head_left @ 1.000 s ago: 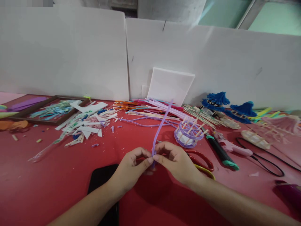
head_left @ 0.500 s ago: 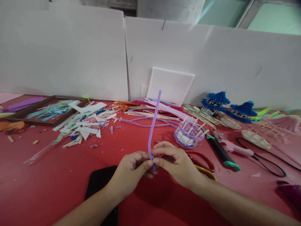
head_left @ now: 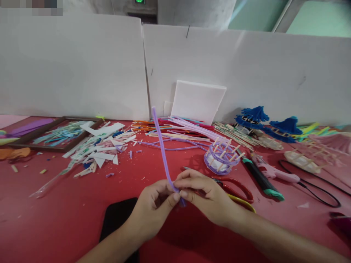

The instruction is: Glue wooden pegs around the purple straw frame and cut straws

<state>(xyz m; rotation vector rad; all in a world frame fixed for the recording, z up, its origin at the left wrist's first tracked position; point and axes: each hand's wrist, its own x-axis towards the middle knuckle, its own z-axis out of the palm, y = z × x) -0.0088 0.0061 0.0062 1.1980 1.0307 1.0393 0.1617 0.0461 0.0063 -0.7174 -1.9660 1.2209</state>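
Note:
A purple pipe cleaner (head_left: 162, 149) rises from between my fingertips, its long upper part leaning to the left and its lower end bent. My left hand (head_left: 156, 204) pinches it from the left, thumb against fingers. From the right, my right hand (head_left: 204, 193) pinches the same spot, and the fingertips of both hands meet there. Behind my right hand sits a small round purple frame (head_left: 221, 156) with wooden sticks standing in it. Red-handled pliers (head_left: 238, 188) and a yellow handle (head_left: 242, 203) lie partly hidden by my right hand.
A black phone (head_left: 117, 215) lies under my left forearm. To the right are a black-green tool (head_left: 261, 179), a pink glue gun (head_left: 274, 171) with its cable and blue-roofed models (head_left: 285, 128). White scraps (head_left: 105, 146), a brown frame (head_left: 49, 148) and pipe cleaners (head_left: 192, 128) lie behind.
The purple pipe cleaner's upper part has swung from leaning slightly right to leaning left. Both hands still pinch its lower end, slightly lower in view.

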